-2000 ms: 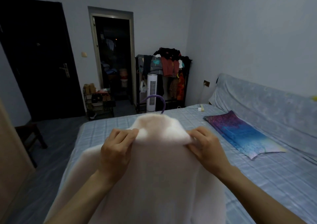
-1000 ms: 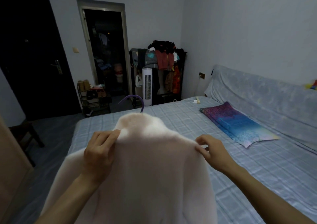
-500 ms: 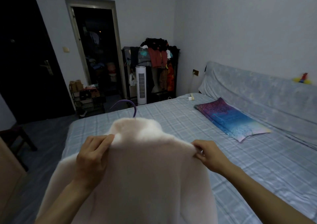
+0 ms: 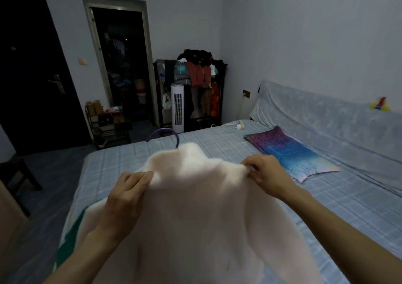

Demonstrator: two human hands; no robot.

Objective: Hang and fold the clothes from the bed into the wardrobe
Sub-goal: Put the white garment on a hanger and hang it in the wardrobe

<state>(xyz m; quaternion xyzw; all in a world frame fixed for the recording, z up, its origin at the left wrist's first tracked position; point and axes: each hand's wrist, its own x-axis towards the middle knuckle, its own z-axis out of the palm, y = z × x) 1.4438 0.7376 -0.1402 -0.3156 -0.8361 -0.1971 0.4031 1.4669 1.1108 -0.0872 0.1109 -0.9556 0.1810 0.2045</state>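
Left hand (image 4: 128,194) and right hand (image 4: 264,172) are pinching the white fleece garment's (image 4: 195,218) shoulders, held apart over the bed (image 4: 326,207); purple hanger hook (image 4: 165,134) is protruding above the collar. No legible writing.

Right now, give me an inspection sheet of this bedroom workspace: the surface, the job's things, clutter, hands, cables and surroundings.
Surface: bed with blue checked sheet, mostly bare.
Job's things: fluffy white garment held up over the bed, purple hanger hook poking out of its collar; a green-edged cloth beneath it at the left.
Clutter: flat purple-blue pillow by the covered headboard.
Hands: left hand and right hand each pinch a shoulder of the garment.
Cables: white charger and cord at the bed's far edge.
Surroundings: open clothes rack, white tower fan, shoe shelf, dark door; wardrobe not clearly seen.
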